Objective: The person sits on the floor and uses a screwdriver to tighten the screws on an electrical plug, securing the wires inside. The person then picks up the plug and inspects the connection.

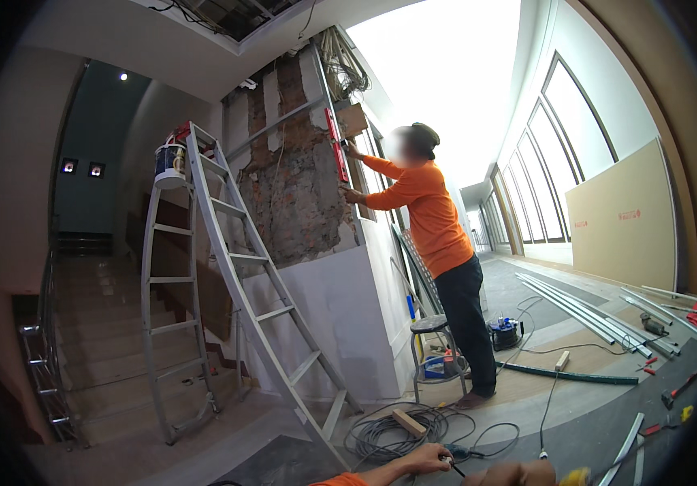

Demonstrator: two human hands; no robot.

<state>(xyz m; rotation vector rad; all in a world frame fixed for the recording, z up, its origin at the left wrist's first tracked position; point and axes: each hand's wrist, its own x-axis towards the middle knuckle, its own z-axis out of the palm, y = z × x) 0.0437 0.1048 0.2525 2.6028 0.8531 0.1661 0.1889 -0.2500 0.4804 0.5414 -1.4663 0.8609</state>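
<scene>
My left hand (pixel 424 459), with an orange sleeve behind it, is at the lower edge. Its fingers are closed on a small pale piece (pixel 446 460) from which a dark cable seems to run; the exact kind is unclear. To its right, my right hand (pixel 512 474) is blurred and partly cut off by the lower edge, so its fingers do not show clearly. A yellow object (pixel 575 476), also smeared, lies beside the right hand. Just beyond my hands, a coiled grey cable (pixel 364 437) is on the floor, with a wood block (pixel 409 423) on it.
A co-worker (pixel 429 211) in orange holds a red spirit level (pixel 336 146) against a metal wall stud. A stepladder (pixel 283 312) with a hanging bucket (pixel 171 164) stands left. There are a stool (pixel 429 326), cable reel (pixel 506 334), metal profiles (pixel 583 312) and a hammer (pixel 680 386).
</scene>
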